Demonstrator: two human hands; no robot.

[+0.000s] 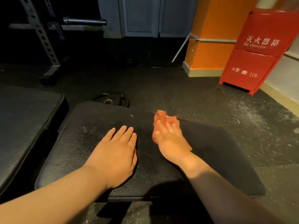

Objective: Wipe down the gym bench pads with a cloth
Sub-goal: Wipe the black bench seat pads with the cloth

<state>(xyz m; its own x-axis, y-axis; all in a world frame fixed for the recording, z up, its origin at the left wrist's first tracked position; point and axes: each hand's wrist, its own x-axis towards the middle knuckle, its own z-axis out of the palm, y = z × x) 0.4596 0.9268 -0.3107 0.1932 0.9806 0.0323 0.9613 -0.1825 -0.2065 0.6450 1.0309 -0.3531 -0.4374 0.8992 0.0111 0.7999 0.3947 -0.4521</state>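
Both forearms are bare right up to the picture's lower edge. The left hand (116,152) and right hand (169,139) are bare too, with short, plain fingernails; the right one is blurred.

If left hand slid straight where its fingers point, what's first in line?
Likely nothing: left hand crosses bare bench pad to its far edge, passing between cloth and weight plate; depth unclear.

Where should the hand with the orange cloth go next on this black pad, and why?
Probably sweep the cloth leftward across the far part of the bench pad. The right hand presses it flat near the pad's far right edge, while pale smudges show on the pad's left part, just past the left hand, which rests flat on the pad.
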